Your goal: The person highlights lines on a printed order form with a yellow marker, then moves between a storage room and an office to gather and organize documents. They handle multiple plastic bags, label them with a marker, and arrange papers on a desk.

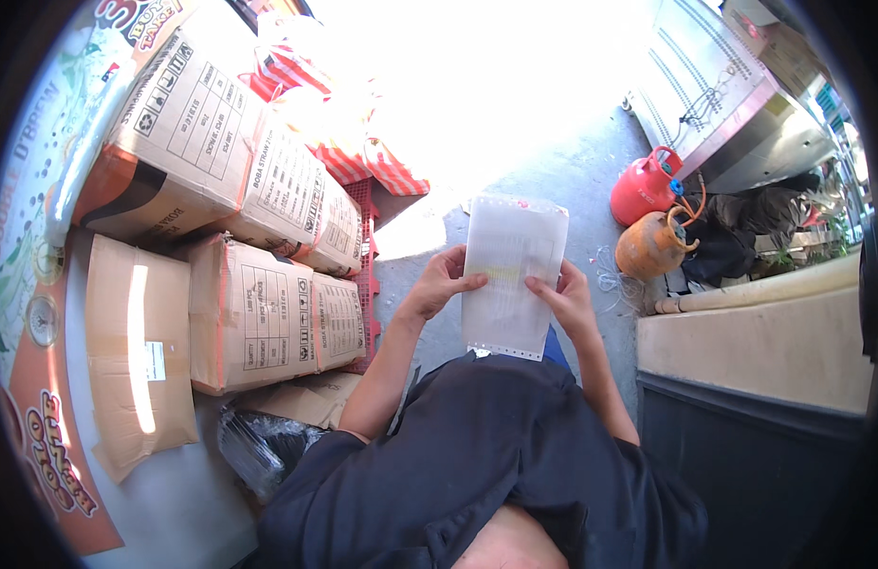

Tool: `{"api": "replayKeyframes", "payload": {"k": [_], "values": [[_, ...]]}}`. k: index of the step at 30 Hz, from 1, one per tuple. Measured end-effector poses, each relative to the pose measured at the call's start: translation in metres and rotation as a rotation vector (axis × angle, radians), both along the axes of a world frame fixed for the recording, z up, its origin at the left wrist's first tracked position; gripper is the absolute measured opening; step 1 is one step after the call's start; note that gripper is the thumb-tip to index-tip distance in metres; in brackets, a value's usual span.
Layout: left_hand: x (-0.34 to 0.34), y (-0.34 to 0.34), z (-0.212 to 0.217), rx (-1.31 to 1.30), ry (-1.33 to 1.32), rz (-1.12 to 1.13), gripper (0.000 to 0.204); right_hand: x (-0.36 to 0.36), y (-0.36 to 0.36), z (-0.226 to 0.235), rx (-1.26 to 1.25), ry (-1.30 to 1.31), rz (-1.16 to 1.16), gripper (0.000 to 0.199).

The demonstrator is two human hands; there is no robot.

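Paper (515,308) with holes along its ends is grasped at opposite edges by the left hand (441,283) and right hand (569,296).

L hand (448,283) & R hand (564,292) hold a white paper (513,284) btwn them, one per side, thumbs on its front; holes run along its btm edge. Wearer's shirt (477,436) is blk. On L: printed cardboard boxes (278,308) stacked, w/ a plain brown carton (112,351) next to them, bright sun strip down it. Red plastic crate (367,223) just R of the boxes, red/white striped bags (325,152) nr the top. On R: red gas cylinder (633,194) beside an orange gas cylinder (648,247), thin pale cord (612,277) on the concrete floor (591,199) nr it. Metal cabinet (681,76) is behind, upper R; far floor overexposed, details lost.
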State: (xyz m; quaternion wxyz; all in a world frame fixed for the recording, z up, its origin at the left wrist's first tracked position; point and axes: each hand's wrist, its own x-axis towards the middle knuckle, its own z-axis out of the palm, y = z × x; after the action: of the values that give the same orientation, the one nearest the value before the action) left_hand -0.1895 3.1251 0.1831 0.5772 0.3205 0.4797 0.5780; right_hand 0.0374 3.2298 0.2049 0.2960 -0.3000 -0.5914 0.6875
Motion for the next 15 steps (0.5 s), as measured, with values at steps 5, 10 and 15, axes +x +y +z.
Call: {"api": "replayKeyframes", "payload": {"k": [5, 10, 15], "values": [[-0.066, 0.061, -0.029, 0.145, -0.174, -0.046, 0.025, -0.062, 0.080, -0.013, -0.153, 0.135, 0.158, 0.018], [-0.114, 0.160, -0.051, 0.236, -0.333, -0.045, 0.008, -0.118, 0.191, -0.003, 0.130, 0.063, 0.256, 0.023], [-0.162, 0.288, -0.033, 0.093, -0.601, 0.008, 0.042, -0.176, 0.318, 0.022, 0.584, -0.014, 0.248, 0.030]]}}
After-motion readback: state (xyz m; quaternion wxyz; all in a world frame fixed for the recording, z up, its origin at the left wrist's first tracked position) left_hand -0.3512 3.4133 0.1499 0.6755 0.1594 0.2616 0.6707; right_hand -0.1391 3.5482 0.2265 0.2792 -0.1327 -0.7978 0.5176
